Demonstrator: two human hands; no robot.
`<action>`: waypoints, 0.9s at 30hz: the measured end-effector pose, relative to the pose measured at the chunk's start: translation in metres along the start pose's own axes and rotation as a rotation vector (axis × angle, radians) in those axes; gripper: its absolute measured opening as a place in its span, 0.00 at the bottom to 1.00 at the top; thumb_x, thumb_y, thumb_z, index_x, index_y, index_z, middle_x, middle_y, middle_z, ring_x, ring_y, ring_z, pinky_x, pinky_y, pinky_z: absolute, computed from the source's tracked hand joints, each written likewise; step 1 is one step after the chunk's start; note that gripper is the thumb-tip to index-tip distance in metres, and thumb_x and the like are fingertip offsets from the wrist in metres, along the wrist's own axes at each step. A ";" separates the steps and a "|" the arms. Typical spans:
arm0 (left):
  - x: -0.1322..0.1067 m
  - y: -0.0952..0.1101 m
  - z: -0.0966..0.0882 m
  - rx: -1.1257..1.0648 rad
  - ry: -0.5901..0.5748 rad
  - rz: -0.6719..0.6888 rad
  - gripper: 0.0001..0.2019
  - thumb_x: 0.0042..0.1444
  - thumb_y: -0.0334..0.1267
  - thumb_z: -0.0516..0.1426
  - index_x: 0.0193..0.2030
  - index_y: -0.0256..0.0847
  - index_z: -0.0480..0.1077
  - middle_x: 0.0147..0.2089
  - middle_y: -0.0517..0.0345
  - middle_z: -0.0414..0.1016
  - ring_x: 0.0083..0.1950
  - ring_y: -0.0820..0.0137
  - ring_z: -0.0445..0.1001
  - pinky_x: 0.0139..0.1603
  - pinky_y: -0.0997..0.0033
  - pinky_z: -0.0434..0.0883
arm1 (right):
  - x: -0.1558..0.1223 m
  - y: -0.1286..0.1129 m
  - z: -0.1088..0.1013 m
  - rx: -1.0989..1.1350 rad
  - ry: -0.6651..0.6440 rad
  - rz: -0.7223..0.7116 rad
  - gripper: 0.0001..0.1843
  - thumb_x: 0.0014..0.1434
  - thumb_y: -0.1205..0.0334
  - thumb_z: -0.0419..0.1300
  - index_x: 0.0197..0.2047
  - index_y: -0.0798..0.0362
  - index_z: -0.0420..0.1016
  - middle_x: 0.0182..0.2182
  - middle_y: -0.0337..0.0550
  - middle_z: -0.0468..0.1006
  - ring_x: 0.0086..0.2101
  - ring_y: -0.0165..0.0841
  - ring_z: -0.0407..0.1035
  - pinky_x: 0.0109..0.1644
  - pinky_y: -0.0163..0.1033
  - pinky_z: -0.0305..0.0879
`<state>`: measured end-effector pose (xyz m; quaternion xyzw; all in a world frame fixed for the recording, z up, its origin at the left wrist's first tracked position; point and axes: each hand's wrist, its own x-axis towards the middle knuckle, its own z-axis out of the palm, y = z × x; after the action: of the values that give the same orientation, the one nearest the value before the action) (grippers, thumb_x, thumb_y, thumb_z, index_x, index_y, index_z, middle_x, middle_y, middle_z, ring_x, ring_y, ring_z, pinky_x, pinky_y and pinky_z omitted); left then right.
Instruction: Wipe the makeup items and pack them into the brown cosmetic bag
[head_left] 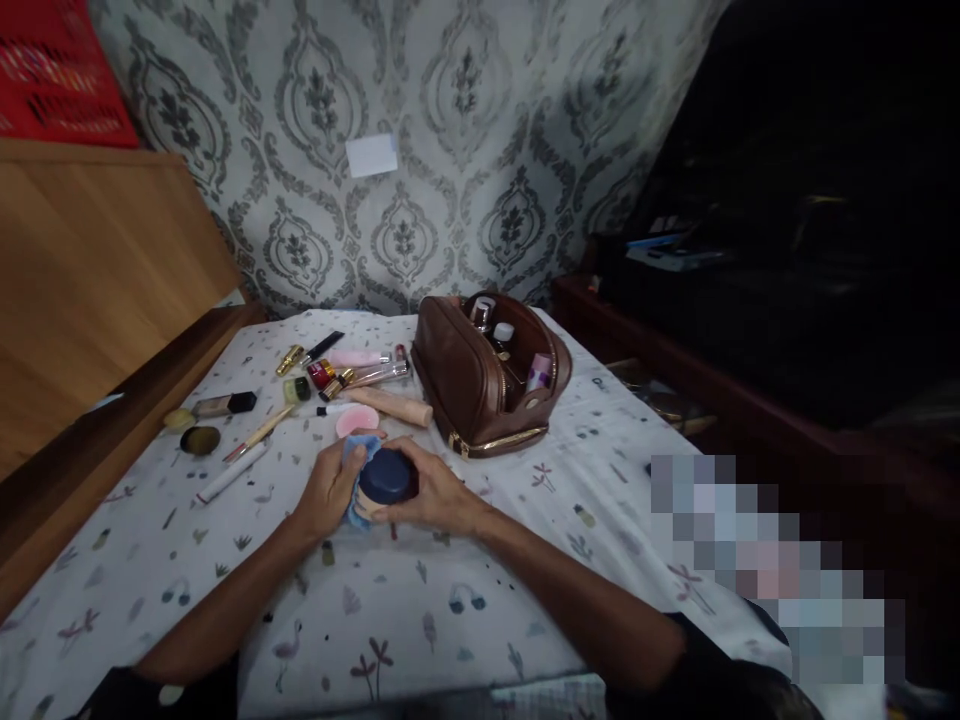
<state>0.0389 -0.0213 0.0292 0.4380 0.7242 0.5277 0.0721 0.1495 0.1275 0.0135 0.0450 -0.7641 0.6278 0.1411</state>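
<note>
Between both hands is a round jar (pixel 386 476) with a dark blue lid and a pale body, held just above the printed tablecloth. My left hand (pixel 330 490) is closed on a light blue cloth (pixel 361 452) and presses it against the jar's left side. From the right, my right hand (pixel 444 492) wraps its thumb and fingers round the jar. Just beyond the hands lies a pink round puff (pixel 357 420). An unzipped brown cosmetic bag (pixel 469 370) stands to the right, with several bottles and a pink-purple tube (pixel 538 372) inside.
Several cosmetics lie at the back left: a beige tube (pixel 390 405), a small green jar (pixel 296 390), a brush (pixel 261 432), a white pen-like stick (pixel 232 473) and a black-capped bottle (pixel 225 403). A wooden panel (pixel 97 260) borders the left; the patterned wall (pixel 405 80) rises behind.
</note>
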 end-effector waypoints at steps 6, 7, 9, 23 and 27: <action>0.006 0.006 -0.020 0.358 0.050 -0.004 0.26 0.67 0.58 0.44 0.45 0.40 0.73 0.34 0.56 0.78 0.36 0.64 0.75 0.41 0.67 0.70 | 0.000 -0.007 0.005 0.397 -0.124 0.096 0.37 0.36 0.54 0.78 0.47 0.48 0.67 0.40 0.38 0.73 0.41 0.33 0.71 0.44 0.38 0.72; 0.007 0.007 -0.026 0.497 0.026 -0.006 0.25 0.66 0.57 0.45 0.48 0.41 0.73 0.35 0.55 0.79 0.36 0.63 0.76 0.40 0.66 0.70 | 0.000 -0.008 0.005 0.428 -0.126 0.111 0.37 0.35 0.54 0.79 0.47 0.48 0.67 0.39 0.37 0.73 0.41 0.33 0.71 0.45 0.39 0.72; 0.010 0.008 -0.038 0.807 -0.014 -0.011 0.24 0.65 0.57 0.47 0.51 0.43 0.72 0.38 0.52 0.80 0.37 0.59 0.77 0.39 0.64 0.70 | 0.000 -0.011 0.004 0.489 -0.105 0.136 0.39 0.35 0.56 0.79 0.49 0.47 0.66 0.40 0.37 0.74 0.41 0.33 0.72 0.47 0.40 0.72; 0.092 0.074 0.014 0.766 -0.126 0.762 0.26 0.69 0.42 0.49 0.72 0.44 0.52 0.72 0.43 0.58 0.74 0.54 0.55 0.70 0.49 0.58 | -0.025 -0.056 -0.060 0.298 -0.078 0.014 0.36 0.43 0.59 0.76 0.53 0.47 0.67 0.49 0.41 0.73 0.49 0.36 0.71 0.54 0.44 0.70; 0.118 0.085 0.044 0.709 -0.328 0.849 0.26 0.70 0.37 0.46 0.73 0.44 0.49 0.75 0.44 0.52 0.77 0.55 0.47 0.69 0.47 0.58 | -0.037 -0.059 -0.078 0.201 -0.073 0.075 0.37 0.44 0.59 0.75 0.56 0.47 0.66 0.49 0.42 0.73 0.50 0.36 0.71 0.54 0.43 0.70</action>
<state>0.0402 0.0986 0.1228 0.7636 0.5971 0.1607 -0.1857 0.2118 0.1870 0.0732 0.0530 -0.7033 0.7039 0.0840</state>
